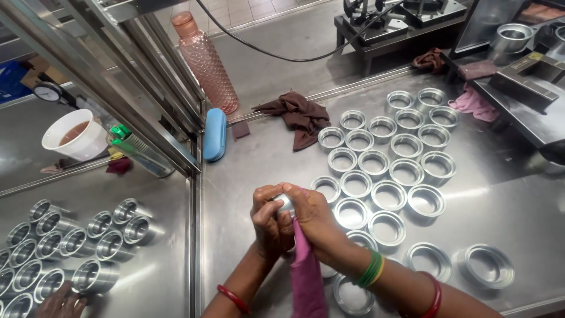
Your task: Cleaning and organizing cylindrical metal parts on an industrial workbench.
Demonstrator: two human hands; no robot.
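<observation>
Steel ring (286,204) sits clamped in my closed left hand (269,224) while my right hand (315,219), fingers shut on the pink cloth (306,271), wipes it; rows of rings (388,159) beyond my hands wait.

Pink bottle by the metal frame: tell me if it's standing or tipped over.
Standing, seen at a slant: the pink bottle rests base-down on the steel table, cap on top.
</observation>
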